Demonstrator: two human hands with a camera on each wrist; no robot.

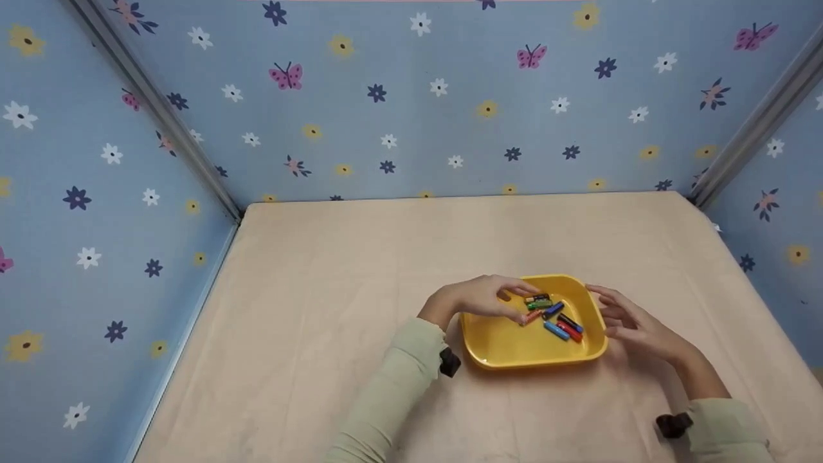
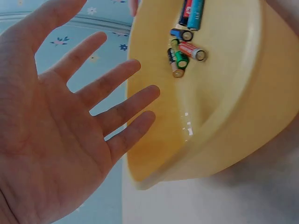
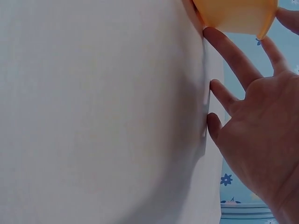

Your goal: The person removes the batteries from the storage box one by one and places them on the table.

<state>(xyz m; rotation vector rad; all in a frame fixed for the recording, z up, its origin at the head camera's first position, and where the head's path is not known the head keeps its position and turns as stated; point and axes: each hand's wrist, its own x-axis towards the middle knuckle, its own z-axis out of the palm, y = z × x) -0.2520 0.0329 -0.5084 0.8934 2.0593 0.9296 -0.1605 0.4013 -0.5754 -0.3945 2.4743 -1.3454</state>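
Note:
A yellow plastic tray (image 1: 508,350) with rounded corners stands on the cloth-covered table. Several small batteries lie inside it, among them a light blue one (image 1: 557,330), a red one (image 1: 570,332), a green one (image 1: 539,305) and an orange-red one (image 2: 192,51). My left hand (image 1: 482,296) reaches over the tray's left side, fingertips close to the batteries in the head view. Its fingers are spread and the palm holds nothing in the left wrist view. At the tray's right end, my right hand (image 1: 646,331) has its extended fingers and thumb right at the outer wall.
A beige cloth (image 1: 334,308) covers the table. Blue walls (image 1: 418,71) patterned with flowers and butterflies close off the back and both sides, with grey metal posts (image 1: 154,103) in the corners. Small black devices (image 1: 674,425) sit at both wrists.

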